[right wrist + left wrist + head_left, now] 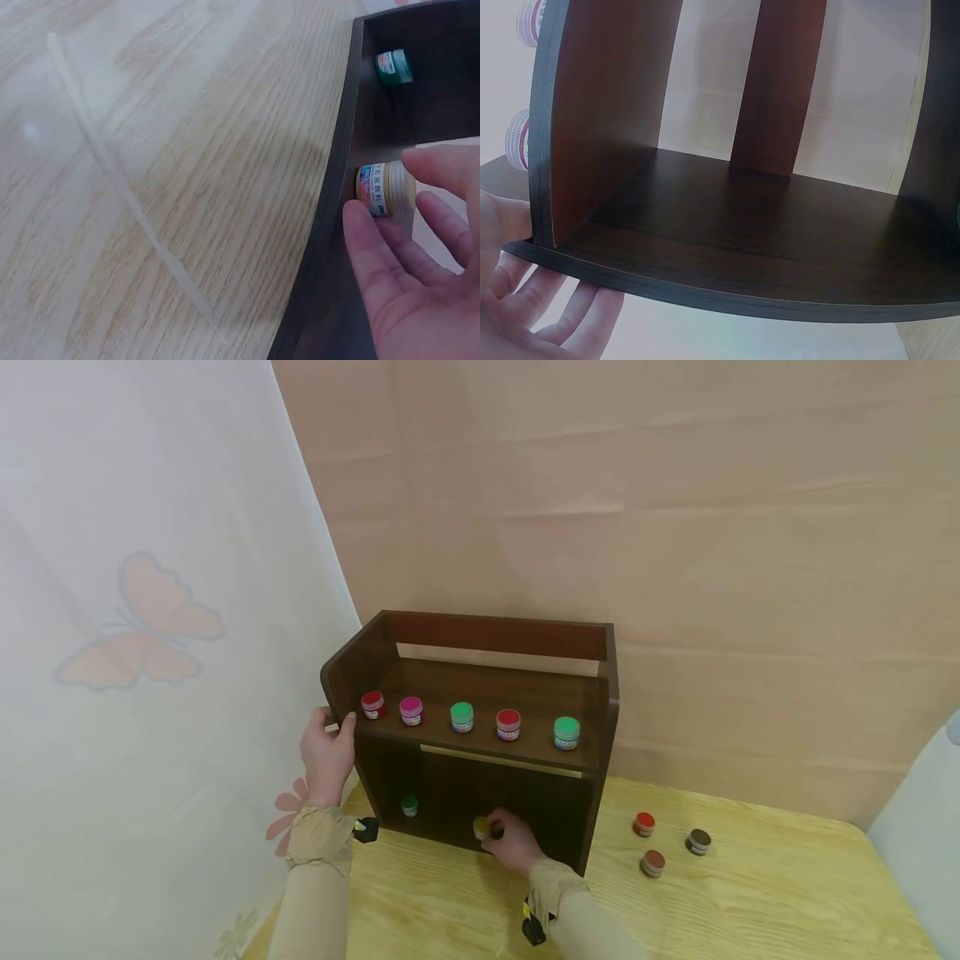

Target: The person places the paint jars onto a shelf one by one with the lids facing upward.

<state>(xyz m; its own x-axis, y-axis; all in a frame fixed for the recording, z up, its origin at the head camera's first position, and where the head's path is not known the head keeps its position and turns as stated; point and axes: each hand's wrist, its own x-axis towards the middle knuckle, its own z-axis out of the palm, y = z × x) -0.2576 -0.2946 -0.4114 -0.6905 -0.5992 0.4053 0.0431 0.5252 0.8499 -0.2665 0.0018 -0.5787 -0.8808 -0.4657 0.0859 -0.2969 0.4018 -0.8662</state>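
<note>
A dark brown two-tier shelf (480,675) stands on the table. My left hand (327,753) grips its left side panel, the thumb in front and the fingers on the outer face, as the left wrist view shows. On the lower board, my right hand (517,843) pinches a small yellow paint jar (379,187) between thumb and fingers. The jar is upright, its base at the board near the front edge. Left of it on the same board is a dark green paint jar (409,806).
Along the upper board's front stand a red jar (372,706), a pink jar (411,712), a green jar (462,717), another red jar (508,725) and another green jar (567,733). Right of the shelf, red (643,824), brown (652,863) and black (698,841) jars sit on the table.
</note>
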